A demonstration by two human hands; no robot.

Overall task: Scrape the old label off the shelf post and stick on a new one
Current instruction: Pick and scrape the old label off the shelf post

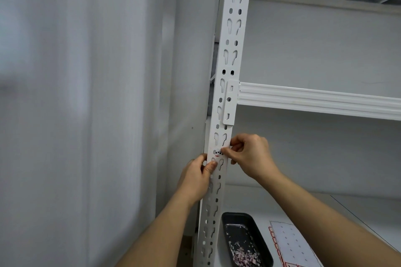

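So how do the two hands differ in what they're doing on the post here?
The left hand grips the shelf post from its left edge, thumb pressed on the front face; the right hand comes from the right edge and pinches at the label. The left hand sits lower, below the label; the right hand is level with it. Both are bare, with fingers curled, touching the same post.

The shelf post (227,93) is showing plain white, punched with dark paired slots. The label (218,153) on it is showing white with black and red marks. The tray (243,238) is looking dark grey, holding pinkish-white scraps (244,256). The sticker sheet (290,245) is showing white with red edging.
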